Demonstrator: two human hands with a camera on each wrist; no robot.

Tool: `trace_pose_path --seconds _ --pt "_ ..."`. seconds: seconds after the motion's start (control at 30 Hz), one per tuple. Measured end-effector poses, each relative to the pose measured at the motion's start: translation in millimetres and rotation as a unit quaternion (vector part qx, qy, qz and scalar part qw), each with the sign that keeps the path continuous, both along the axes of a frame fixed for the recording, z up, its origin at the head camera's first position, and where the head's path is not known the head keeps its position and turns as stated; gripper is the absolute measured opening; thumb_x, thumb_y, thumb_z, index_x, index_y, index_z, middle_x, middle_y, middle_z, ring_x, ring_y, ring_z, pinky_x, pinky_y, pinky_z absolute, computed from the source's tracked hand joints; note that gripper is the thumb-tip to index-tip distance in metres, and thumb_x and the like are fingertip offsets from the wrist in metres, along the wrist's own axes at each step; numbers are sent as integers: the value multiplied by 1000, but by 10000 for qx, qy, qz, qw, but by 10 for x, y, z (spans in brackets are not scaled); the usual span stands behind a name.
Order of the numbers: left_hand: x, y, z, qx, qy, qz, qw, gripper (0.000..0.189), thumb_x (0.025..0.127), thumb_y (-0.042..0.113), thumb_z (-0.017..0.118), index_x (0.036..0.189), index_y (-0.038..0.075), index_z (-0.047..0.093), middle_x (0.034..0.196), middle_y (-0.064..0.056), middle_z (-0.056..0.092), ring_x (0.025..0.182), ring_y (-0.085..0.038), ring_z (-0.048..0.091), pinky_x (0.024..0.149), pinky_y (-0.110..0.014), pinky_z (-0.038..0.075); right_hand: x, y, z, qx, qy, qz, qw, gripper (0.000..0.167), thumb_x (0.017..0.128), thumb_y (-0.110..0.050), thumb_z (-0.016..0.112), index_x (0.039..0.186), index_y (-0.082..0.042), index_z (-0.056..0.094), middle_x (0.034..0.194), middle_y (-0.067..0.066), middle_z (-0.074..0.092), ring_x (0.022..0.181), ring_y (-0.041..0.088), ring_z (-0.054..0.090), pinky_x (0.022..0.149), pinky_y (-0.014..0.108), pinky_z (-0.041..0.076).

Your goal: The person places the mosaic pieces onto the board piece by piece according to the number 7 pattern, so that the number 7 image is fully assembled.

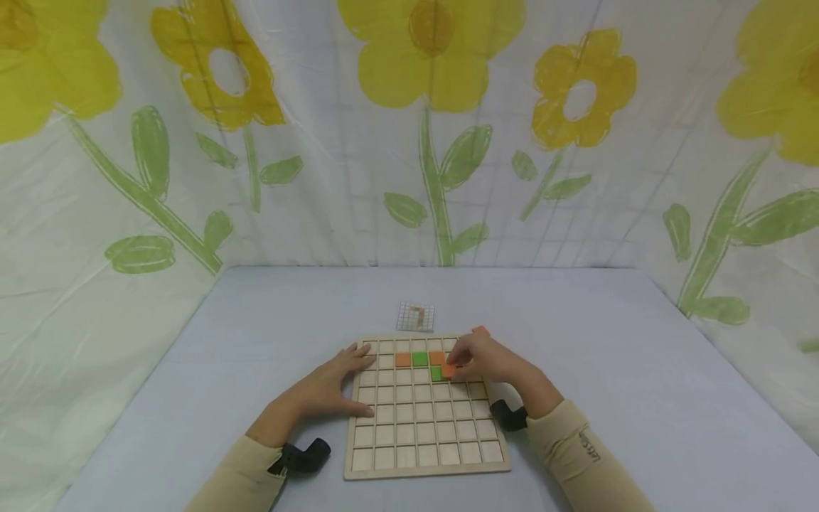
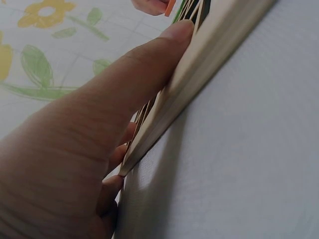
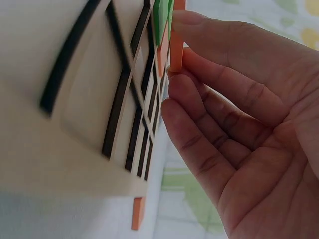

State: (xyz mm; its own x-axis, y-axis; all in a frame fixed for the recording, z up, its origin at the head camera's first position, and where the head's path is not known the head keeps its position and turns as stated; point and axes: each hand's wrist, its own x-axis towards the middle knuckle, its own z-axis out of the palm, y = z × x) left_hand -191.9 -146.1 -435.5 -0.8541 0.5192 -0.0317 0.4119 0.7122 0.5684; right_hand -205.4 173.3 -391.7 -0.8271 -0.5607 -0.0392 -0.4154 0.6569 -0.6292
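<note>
A wooden grid board (image 1: 427, 472) lies on the table. In its second row sit an orange tile (image 1: 402, 360), a green tile (image 1: 419, 359) and another orange tile (image 1: 436, 358); one row lower is a second green tile (image 1: 436, 373). My right hand (image 1: 491, 360) pinches an orange square tile (image 3: 176, 52) between thumb and fingers, close over the board just right of that lower green tile. With fingers and thumb spread, my left hand (image 1: 323, 387) rests on the board's left edge. The left wrist view has its thumb (image 2: 174, 37) lying across the rim.
Beyond the board lies a small card (image 1: 416, 317) printed with a coloured grid pattern. A loose orange tile (image 1: 481, 331) is on the table by the far right corner, partly behind the right hand. A flower-printed curtain (image 1: 320, 178) stands behind the table.
</note>
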Motion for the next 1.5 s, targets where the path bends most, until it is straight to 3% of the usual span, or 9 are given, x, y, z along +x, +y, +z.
trace_pose_path --seconds 0.23,0.47,1.33,1.5 --pt "-5 14 1 21 41 11 10000 96 61 63 75 140 19 43 155 1 25 145 -27 13 116 -53 18 46 -90 18 62 213 411 9989 16 80 -13 72 93 -4 70 92 4 66 82 11 58 71 21 51" --pt "-8 17 -1 20 55 -28 10000 96 61 62 75 141 19 43 155 0 25 145 -28 13 116 -53 19 114 -180 22 224 -366 321 9986 17 78 -14 75 92 -8 69 86 -2 63 75 7 54 66 20 48" --pt "-8 3 -6 31 30 -7 10000 96 61 62 76 140 19 43 155 1 25 145 -28 12 116 -53 18 153 -225 39 401 -331 510 9973 17 76 -11 76 90 -7 67 84 -1 65 74 7 56 65 20 49" --pt "-4 7 -4 61 46 -21 10000 96 62 61 76 140 19 43 155 0 25 145 -28 13 115 -53 18 141 -213 35 433 -241 439 9978 19 76 -12 76 92 -9 67 88 -2 64 80 9 57 69 22 50"
